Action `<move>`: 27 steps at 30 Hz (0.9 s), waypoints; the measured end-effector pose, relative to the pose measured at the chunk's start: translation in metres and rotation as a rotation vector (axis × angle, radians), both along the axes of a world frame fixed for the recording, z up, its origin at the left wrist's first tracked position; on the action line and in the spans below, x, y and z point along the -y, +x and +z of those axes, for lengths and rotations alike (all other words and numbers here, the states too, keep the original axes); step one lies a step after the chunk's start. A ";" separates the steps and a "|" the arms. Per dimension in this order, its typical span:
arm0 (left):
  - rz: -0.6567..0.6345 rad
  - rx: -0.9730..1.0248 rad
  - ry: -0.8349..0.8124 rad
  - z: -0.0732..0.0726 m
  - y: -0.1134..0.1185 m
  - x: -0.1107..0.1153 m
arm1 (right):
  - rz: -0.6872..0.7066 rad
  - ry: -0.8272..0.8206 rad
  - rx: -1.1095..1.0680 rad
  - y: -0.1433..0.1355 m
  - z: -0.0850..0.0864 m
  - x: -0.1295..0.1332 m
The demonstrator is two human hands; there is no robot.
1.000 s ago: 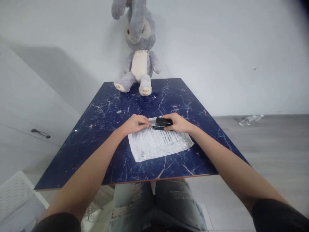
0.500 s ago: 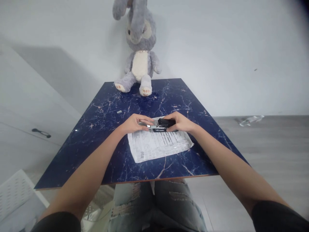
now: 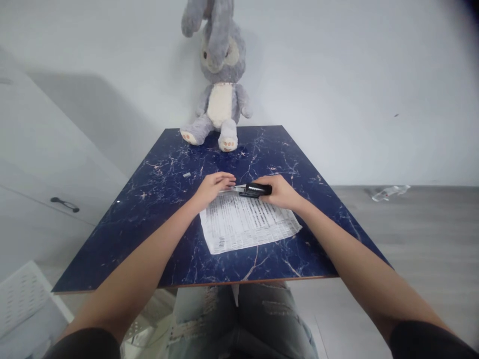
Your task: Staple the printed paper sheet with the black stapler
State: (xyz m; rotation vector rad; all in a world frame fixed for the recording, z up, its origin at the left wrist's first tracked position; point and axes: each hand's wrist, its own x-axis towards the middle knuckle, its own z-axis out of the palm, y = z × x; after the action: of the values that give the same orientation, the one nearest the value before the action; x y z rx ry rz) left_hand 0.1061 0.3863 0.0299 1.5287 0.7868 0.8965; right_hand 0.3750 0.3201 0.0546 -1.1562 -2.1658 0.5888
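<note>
From where I stand, the person leans over a blue table (image 3: pixel 149 239) with both hands out over a printed sheet (image 3: pixel 249 227). The right hand (image 3: pixel 281 192) grips a black stapler (image 3: pixel 259 189) at its right end, the thumb on the near side and the fingers bent round the far side. The stapler lies crosswise above the far part of the sheet; I can't tell whether it touches the paper. From its left end pokes a slim silver part (image 3: pixel 239 189), pointing at the left hand (image 3: pixel 214 188). That hand's fingers reach out to the right, close together, at the tip of the silver part; whether they pinch it or just hover by it, I can't make out.

The step in hand looks to be fiddling with the stapler's insides. The next move, I'd say, calls for a firm right-hand hold and light, well-lined-up left fingertips.

A small grey piece (image 3: pixel 186 175) lies farther off to the left, and a plush rabbit (image 3: pixel 220 102) sits at the far edge.
</note>
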 end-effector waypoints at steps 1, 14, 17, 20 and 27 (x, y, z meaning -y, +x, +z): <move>-0.003 0.059 -0.113 -0.001 0.002 0.001 | 0.005 0.097 0.027 -0.002 -0.002 0.000; -0.206 0.154 -0.393 0.000 0.001 0.000 | -0.027 0.519 0.533 -0.008 -0.002 0.006; -0.198 0.169 -0.440 0.001 0.001 0.003 | -0.032 0.530 0.543 -0.009 -0.003 0.006; -0.196 0.198 -0.508 0.002 0.002 0.005 | -0.044 0.601 0.548 -0.010 -0.005 0.004; -0.135 0.196 -0.573 0.001 0.005 0.006 | -0.043 0.724 0.557 -0.012 -0.009 0.002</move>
State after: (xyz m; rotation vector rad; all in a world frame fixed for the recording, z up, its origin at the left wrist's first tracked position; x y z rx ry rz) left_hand 0.1111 0.3804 0.0305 0.9617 0.7095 0.6348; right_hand 0.3633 0.3180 0.0453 -1.0070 -2.4574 -0.5837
